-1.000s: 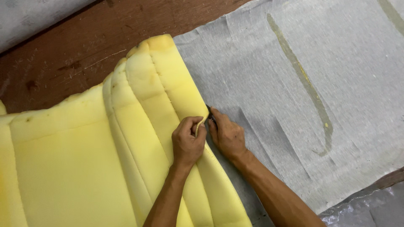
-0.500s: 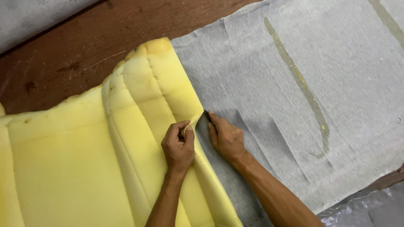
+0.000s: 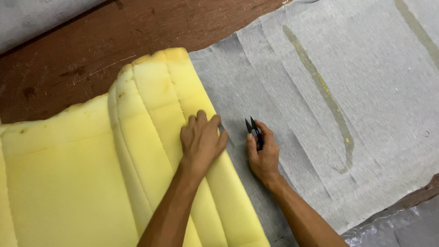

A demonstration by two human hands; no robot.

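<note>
Yellow foam cushion (image 3: 91, 183) lies pressed under the flat, open left hand (image 3: 201, 139); just right of its edge, the right hand (image 3: 263, 153) grips small snips (image 3: 254, 130) over grey fabric (image 3: 343, 82). Blades could nick the fabric.

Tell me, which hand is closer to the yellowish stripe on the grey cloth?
Right. The right hand, holding small black snips, rests on the grey cloth near the yellowish stripe; the left hand presses the yellow foam, farther away.

A dark brown wooden counter (image 3: 151, 27) is showing scratches and pale scuffs along the top. Clear plastic sheeting (image 3: 393, 228) is lying crumpled at the lower right corner. Even, soft light is falling throughout.
</note>
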